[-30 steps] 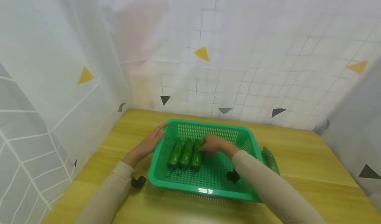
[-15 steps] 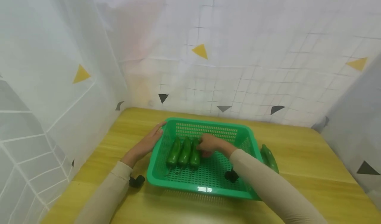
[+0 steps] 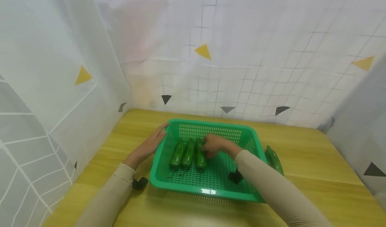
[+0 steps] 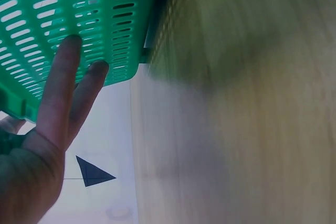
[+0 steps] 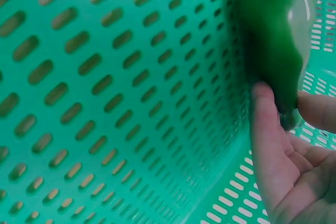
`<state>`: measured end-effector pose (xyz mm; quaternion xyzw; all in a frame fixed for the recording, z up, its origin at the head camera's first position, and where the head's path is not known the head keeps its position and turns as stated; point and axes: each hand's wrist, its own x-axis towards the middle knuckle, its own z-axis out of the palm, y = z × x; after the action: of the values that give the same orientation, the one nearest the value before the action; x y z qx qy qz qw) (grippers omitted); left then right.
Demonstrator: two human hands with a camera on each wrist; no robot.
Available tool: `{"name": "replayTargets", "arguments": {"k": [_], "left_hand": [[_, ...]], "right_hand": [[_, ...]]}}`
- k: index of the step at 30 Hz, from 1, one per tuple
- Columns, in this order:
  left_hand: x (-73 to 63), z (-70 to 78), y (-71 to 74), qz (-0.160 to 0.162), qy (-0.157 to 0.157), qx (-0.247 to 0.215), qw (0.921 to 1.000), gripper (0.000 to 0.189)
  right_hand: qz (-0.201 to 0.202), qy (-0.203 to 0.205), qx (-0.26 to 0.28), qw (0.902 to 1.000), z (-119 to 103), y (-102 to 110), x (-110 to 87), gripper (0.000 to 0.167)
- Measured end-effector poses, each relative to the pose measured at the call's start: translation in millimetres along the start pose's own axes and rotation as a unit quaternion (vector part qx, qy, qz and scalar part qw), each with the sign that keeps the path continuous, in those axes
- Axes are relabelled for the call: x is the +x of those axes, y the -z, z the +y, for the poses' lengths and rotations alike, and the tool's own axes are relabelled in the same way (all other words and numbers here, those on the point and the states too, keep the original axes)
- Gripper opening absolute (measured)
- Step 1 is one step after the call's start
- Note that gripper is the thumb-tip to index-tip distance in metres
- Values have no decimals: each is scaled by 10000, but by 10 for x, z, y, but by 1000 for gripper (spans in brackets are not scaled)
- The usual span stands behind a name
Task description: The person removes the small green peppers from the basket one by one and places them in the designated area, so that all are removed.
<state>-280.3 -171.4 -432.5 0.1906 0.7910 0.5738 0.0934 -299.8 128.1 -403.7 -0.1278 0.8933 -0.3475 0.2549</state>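
Observation:
Three long green peppers lie side by side in a green plastic basket [image 3: 208, 190], stem ends toward me: a left pepper [image 3: 176, 156], a middle pepper [image 3: 188, 156] and a right pepper [image 3: 200, 159]. My right hand [image 3: 213, 144] reaches into the basket and pinches the right pepper near its narrow far end. In the right wrist view, thumb and fingertips sit on both sides of that pepper [image 5: 278, 40]. My left hand [image 3: 149, 144] rests along the basket's left side. The left wrist view has its straight fingers [image 4: 58, 93] against the slotted outer wall [image 4: 100, 19].
Outside the basket, against its right side, lies another long green vegetable [image 3: 274, 160], partly hidden by the rim. A black wrist device [image 3: 139, 184] shows by the left sleeve, another [image 3: 235, 176] by the right. White patterned sheeting [image 3: 241, 52] hangs behind the yellow wooden table [image 3: 316, 166].
The right pepper has shifted slightly to the right, away from the middle one, and its stem no longer shows clearly. My left hand stays at the basket's side.

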Motion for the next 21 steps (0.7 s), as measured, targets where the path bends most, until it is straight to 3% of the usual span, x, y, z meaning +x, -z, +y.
{"name": "replayTargets", "arguments": {"k": [7,21], "left_hand": [[-17,22,9,-81,-36,-7,10000,54],[-36,35,8,-114,15,-22,9999,54]], "right_hand": [[-29,-87,143,9999,-7,84,-48,52],[-25,96,218,9997,-8,229,-110,49]]}}
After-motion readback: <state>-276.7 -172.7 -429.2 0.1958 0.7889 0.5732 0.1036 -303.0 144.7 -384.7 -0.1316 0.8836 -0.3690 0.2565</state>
